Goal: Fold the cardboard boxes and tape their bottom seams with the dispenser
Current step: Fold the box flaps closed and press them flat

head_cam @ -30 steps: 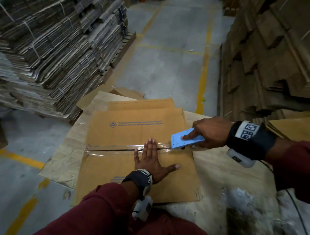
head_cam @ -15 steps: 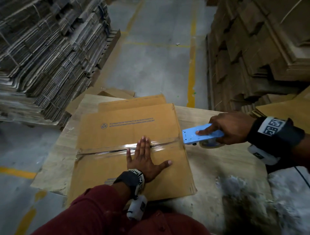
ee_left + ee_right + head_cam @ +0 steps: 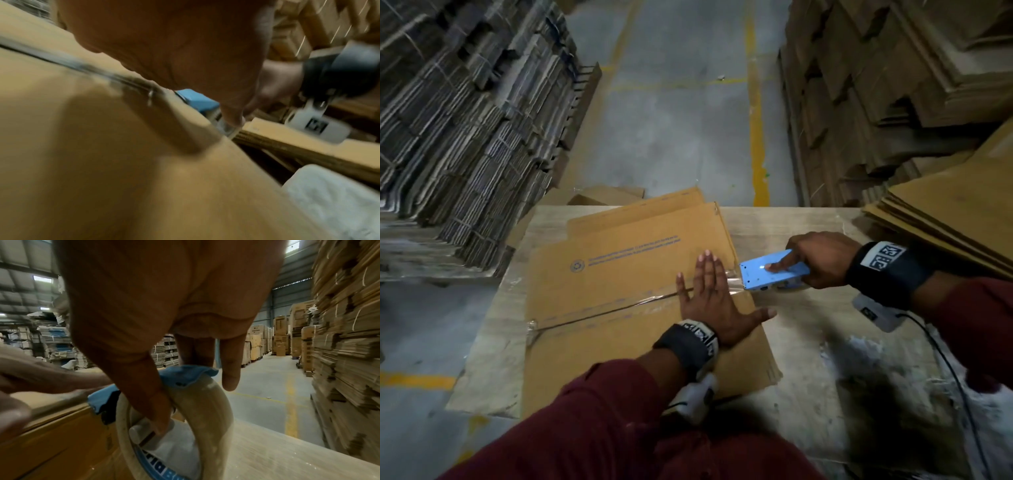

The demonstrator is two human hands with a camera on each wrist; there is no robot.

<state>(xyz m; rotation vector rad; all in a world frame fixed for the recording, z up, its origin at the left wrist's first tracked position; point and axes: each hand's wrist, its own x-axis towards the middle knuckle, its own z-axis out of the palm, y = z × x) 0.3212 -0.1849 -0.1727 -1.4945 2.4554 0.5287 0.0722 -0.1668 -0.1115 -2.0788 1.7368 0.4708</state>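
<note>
A flat brown cardboard box (image 3: pixel 619 274) lies on the wooden table (image 3: pixel 808 329), with clear tape (image 3: pixel 599 310) running along its centre seam. My left hand (image 3: pixel 714 301) lies flat with spread fingers on the box, over the seam near its right edge. My right hand (image 3: pixel 822 258) grips the blue tape dispenser (image 3: pixel 774 270) just off the box's right edge, index finger on top. A short stretch of tape spans from the box edge to the dispenser. The right wrist view shows my thumb inside the tape roll (image 3: pixel 207 404). The blue dispenser (image 3: pixel 197 99) appears blurred in the left wrist view.
Flattened boxes (image 3: pixel 955 212) are stacked on the table's right side. Tall piles of bundled cardboard (image 3: pixel 465 120) stand at the left and more cardboard (image 3: pixel 876 85) at the right. A concrete aisle with yellow lines (image 3: pixel 756 137) runs ahead. A cable (image 3: pixel 945 356) trails from my right wrist.
My right hand drew the dispenser rightward along the seam, past the box's right edge. My left hand slid right along the seam, following it. The head view tilted.
</note>
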